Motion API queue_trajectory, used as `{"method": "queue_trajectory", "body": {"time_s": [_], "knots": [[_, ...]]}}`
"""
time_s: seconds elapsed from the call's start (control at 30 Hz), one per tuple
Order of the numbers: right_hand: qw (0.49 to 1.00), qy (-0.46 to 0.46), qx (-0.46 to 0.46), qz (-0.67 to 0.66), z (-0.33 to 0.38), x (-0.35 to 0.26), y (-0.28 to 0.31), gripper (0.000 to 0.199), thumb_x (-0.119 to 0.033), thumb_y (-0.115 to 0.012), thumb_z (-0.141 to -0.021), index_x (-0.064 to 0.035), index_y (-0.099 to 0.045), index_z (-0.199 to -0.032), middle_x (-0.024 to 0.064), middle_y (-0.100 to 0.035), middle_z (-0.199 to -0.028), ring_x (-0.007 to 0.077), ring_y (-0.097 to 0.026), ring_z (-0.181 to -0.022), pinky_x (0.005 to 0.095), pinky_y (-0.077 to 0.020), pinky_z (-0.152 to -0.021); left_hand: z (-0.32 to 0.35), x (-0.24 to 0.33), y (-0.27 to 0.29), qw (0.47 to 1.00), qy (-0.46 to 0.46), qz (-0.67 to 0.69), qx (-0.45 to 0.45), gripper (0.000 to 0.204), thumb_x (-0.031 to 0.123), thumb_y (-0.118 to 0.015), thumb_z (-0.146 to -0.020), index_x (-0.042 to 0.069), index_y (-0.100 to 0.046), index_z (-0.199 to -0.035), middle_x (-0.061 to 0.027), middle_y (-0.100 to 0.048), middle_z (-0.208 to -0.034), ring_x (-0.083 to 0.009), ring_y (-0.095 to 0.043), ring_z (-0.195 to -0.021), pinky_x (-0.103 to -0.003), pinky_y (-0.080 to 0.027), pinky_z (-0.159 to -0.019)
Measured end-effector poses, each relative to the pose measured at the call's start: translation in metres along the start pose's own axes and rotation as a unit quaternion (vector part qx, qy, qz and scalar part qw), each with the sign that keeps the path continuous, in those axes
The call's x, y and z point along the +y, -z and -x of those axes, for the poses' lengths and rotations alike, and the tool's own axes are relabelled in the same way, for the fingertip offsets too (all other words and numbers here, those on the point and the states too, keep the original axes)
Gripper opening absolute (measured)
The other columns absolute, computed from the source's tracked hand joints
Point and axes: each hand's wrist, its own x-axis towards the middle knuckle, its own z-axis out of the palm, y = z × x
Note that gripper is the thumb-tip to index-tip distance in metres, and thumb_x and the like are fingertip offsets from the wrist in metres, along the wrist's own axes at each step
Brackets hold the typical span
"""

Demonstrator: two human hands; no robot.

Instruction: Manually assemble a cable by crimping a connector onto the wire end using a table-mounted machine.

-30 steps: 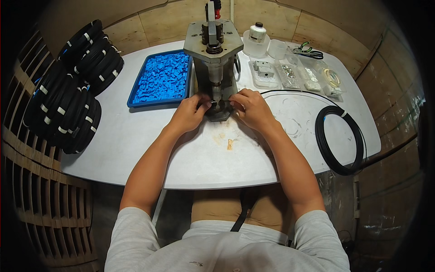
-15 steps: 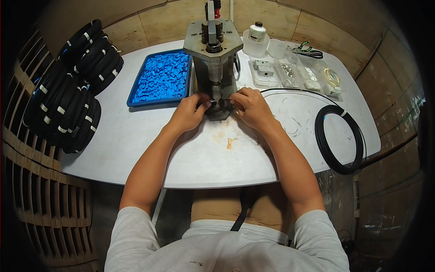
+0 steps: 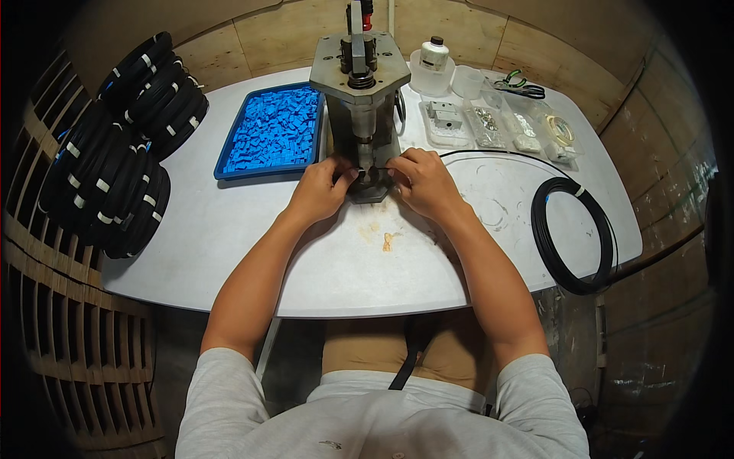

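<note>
A metal bench press point(image 3: 358, 83) stands upright at the table's middle, its ram above a small base. On the left side of that base, my left hand point(image 3: 319, 190) is closed in a pinch, and what sits between its fingertips is too small to make out. Opposite it, my right hand point(image 3: 425, 182) pinches a thin black cable point(image 3: 501, 151) close to the ram. The cable runs behind this hand and curves right to a loose black coil point(image 3: 541, 233) lying at the table's right edge.
Left of the press is a blue tray point(image 3: 222, 170) full of small blue plastic pieces. Stacked black cable coils point(image 3: 99, 183) stand at the far left. Clear boxes of small parts point(image 3: 485, 126), a white bottle point(image 3: 434, 55) and pliers point(image 3: 520, 86) sit at the back right.
My left hand has shifted very slightly at the press base. The right hand, the cable and everything else look the same.
</note>
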Motion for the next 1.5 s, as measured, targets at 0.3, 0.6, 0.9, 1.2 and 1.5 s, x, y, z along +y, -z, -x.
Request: {"method": "queue_trajectory", "body": {"time_s": [0.3,0.6,0.9,1.2,1.5], "knots": [[1.000,-0.022,-0.017,-0.012,-0.002,-0.009,0.007,0.016,-0.020,-0.064,-0.089,-0.0066,-0.072,-0.085,0.0088,-0.067,-0.078,0.0310,-0.065,-0.080,0.0438,-0.0483,-0.077,0.001,0.003,0.002,1.000,0.001,0.010,0.001,0.023,0.019,-0.069,-0.097,-0.003,-0.069,-0.105,-0.0165,-0.074,-0.093,-0.0246,-0.071,-0.083,-0.035,-0.055,-0.076],[0.996,-0.031,-0.060,0.059,-0.003,-0.011,0.001,0.043,-0.030,-0.048,-0.108,-0.0076,-0.070,-0.077,0.0100,-0.069,-0.076,0.0310,-0.064,-0.077,0.0436,-0.0408,-0.076,0.001,-0.001,0.001,1.000,-0.004,0.013,0.002,0.024,0.020,-0.069,-0.098,-0.002,-0.068,-0.106,-0.0163,-0.074,-0.093,-0.0240,-0.070,-0.082,-0.035,-0.055,-0.075],[0.999,-0.027,-0.023,0.037,0.000,-0.011,0.002,0.018,-0.026,-0.064,-0.096,-0.0110,-0.071,-0.088,0.0076,-0.072,-0.082,0.0276,-0.067,-0.080,0.0423,-0.0429,-0.080,0.000,0.001,0.002,1.000,-0.004,0.011,-0.007,0.024,0.020,-0.068,-0.098,-0.003,-0.069,-0.106,-0.0160,-0.074,-0.094,-0.0241,-0.070,-0.083,-0.035,-0.055,-0.076],[1.000,-0.011,-0.023,0.012,0.002,-0.003,0.000,0.011,-0.014,-0.071,-0.087,-0.0116,-0.069,-0.098,0.0058,-0.072,-0.084,0.0268,-0.068,-0.082,0.0418,-0.0440,-0.081,0.001,0.001,0.004,1.000,0.002,0.006,-0.009,0.026,0.021,-0.071,-0.094,-0.002,-0.069,-0.106,-0.0155,-0.074,-0.096,-0.0249,-0.071,-0.086,-0.035,-0.055,-0.077],[1.000,-0.003,-0.018,0.003,0.001,-0.003,0.002,0.008,-0.012,-0.072,-0.087,-0.0098,-0.070,-0.095,0.0066,-0.069,-0.083,0.0281,-0.067,-0.082,0.0418,-0.0478,-0.077,0.000,0.000,0.004,1.000,0.004,0.004,-0.012,0.025,0.020,-0.071,-0.094,-0.002,-0.068,-0.107,-0.0150,-0.074,-0.097,-0.0252,-0.071,-0.088,-0.036,-0.055,-0.078]]}}
